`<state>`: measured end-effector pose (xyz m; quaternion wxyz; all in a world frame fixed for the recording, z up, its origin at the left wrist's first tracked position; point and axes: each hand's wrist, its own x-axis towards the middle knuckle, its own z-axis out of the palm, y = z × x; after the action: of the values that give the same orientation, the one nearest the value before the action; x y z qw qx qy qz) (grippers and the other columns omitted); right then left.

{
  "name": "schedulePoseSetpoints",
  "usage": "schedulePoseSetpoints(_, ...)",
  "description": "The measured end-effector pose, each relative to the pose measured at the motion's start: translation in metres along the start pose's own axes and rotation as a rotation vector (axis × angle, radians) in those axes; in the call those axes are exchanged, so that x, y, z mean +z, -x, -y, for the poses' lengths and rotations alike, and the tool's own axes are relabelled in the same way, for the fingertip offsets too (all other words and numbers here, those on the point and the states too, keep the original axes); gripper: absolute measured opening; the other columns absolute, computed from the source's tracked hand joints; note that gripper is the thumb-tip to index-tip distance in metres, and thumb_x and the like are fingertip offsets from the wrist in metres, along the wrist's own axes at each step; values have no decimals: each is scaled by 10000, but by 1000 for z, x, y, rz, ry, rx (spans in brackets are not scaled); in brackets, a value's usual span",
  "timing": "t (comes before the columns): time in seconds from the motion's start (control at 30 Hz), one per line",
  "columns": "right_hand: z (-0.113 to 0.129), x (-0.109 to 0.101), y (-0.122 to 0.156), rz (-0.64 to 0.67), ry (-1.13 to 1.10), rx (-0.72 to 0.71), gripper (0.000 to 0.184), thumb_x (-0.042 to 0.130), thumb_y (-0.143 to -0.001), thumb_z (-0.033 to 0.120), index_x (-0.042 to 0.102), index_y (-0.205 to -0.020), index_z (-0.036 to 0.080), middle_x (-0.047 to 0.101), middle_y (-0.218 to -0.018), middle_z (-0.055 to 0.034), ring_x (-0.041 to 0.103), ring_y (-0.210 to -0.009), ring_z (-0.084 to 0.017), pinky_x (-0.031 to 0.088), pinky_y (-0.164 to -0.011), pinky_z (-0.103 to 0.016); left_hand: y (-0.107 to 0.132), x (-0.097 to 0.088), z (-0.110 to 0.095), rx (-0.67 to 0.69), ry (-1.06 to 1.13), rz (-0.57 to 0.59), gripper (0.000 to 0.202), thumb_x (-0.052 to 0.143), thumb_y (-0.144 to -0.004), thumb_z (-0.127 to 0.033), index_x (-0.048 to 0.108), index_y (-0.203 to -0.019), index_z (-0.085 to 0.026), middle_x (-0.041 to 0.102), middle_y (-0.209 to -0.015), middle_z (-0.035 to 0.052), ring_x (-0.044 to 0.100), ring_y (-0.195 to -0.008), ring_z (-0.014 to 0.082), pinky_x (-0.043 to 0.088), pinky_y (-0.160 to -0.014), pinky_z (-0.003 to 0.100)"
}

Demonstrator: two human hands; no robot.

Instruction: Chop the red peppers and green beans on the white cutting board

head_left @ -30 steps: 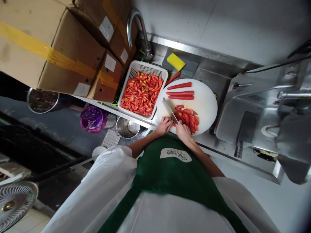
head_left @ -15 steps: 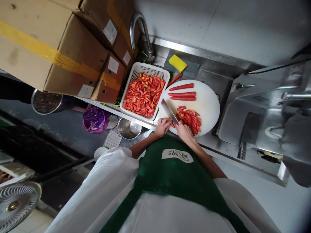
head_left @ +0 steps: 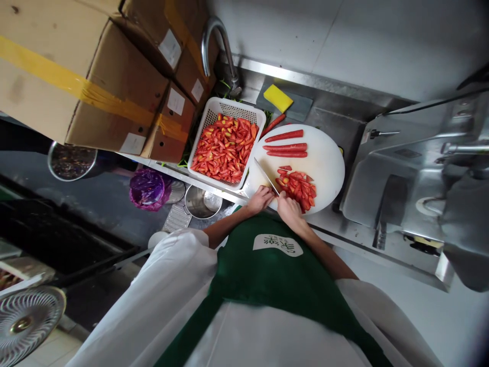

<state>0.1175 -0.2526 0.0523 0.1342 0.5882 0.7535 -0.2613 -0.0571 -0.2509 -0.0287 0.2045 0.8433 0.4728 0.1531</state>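
Observation:
My right hand (head_left: 289, 208) is closed around the handle of a kitchen knife (head_left: 266, 175), whose blade slants up and left over a round white cutting board (head_left: 328, 171). Close to the blade's left side, my left hand (head_left: 260, 199) has its fingers bent down on a carrot at the board's near edge; the fingers hide most of that carrot. Cut red carrot pieces (head_left: 298, 188) lie heaped right of the knife. Three long carrot lengths (head_left: 286, 147) rest farther back on the board.
Left of the board stands a white basket (head_left: 194, 150) full of cut carrot. Behind are a yellow sponge (head_left: 278, 98) and a faucet (head_left: 229, 56). Cardboard boxes (head_left: 122, 97) are stacked at left, a metal sink (head_left: 367, 199) lies right, and a steel pot (head_left: 202, 202) sits below the counter.
The knife blade has turned from showing its broad face to nearly edge-on. My left fingers have shifted slightly right, up against the blade. The heap of pieces looks about the same.

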Motion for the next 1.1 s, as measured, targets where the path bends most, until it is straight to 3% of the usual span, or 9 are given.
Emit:
schedulePoseSetpoints(0.1, -4, -4, -8, -7, -18, 4, 364, 270, -1062, 283, 478, -1280, 79, 720, -980, -190, 710, -950, -280, 490, -810, -318, 5, 0, 4, -65, 33, -56, 337, 365, -1039, -310, 655, -1133, -166, 583, -1077, 122, 478, -1049, 233, 490, -942, 426)
schedulePoseSetpoints(0.23, -14, -10, 8, 6, 2, -4, 362, 275, -1060, 305, 492, -1261, 96, 720, -955, -186, 709, -940, -284, 487, -808, -322, 10, 0, 6, -52, 64, -40, 350, 356, -1037, -313, 643, -1176, -168, 590, -1074, 120, 488, -1038, 230, 495, -937, 429)
schedulePoseSetpoints(0.33, -7, -8, 15, 20, 6, -24, 345, 290, -1056, 291, 500, -1242, 91, 716, -969, -194, 707, -944, -280, 485, -803, -317, 13, -1, 6, -34, 67, -34, 343, 360, -1036, -309, 639, -1169, -162, 595, -1066, 122, 494, -1051, 232, 494, -948, 433)
schedulePoseSetpoints(0.47, 2, -3, -1, 33, -46, -39, 348, 297, -1063, 307, 502, -1235, 86, 716, -1013, -196, 701, -980, -267, 476, -812, -302, 11, -4, 6, -7, 64, -34, 325, 375, -1038, -296, 638, -1159, -149, 600, -1101, 129, 500, -1064, 222, 496, -964, 419)
schedulePoseSetpoints(0.6, -20, -3, -17, 47, -85, -7, 342, 348, -1060, 365, 509, -1242, 125, 724, -1035, -167, 704, -970, -272, 470, -781, -302, 0, -2, 4, 21, 46, -59, 285, 429, -1026, -284, 644, -1172, -168, 604, -1113, 112, 493, -1094, 215, 492, -976, 404)
schedulePoseSetpoints(0.73, -37, -5, -10, 28, -61, 52, 356, 365, -1055, 361, 486, -1280, 113, 722, -1025, -184, 710, -953, -292, 473, -767, -319, -9, -6, 1, -38, 32, -171, 237, 466, -1013, -279, 654, -1128, -193, 588, -1127, 91, 497, -1108, 212, 483, -988, 407)
schedulePoseSetpoints(0.87, -19, -2, 3, -15, -40, 25, 353, 310, -1065, 343, 497, -1243, 103, 723, -956, -185, 713, -931, -302, 483, -767, -329, -6, -12, 4, -148, 32, -217, 259, 404, -1030, -265, 646, -1047, -173, 583, -1057, 100, 526, -1033, 208, 496, -931, 406)
schedulePoseSetpoints(1.0, 5, -2, -2, -15, -57, 9, 319, 304, -1062, 280, 494, -1226, 83, 722, -986, -188, 711, -955, -284, 488, -774, -309, -2, -6, 8, -63, 74, -103, 274, 386, -1034, -263, 639, -1021, -160, 611, -1063, 106, 541, -997, 195, 514, -913, 374)
schedulePoseSetpoints(1.1, 4, -11, -8, 1, -70, -2, 298, 328, -1060, 290, 501, -1214, 103, 723, -1004, -178, 710, -966, -277, 487, -783, -305, -1, -10, 3, -22, 126, -167, 284, 393, -1036, -281, 643, -1005, -151, 637, -1036, 112, 567, -968, 192, 530, -882, 359)
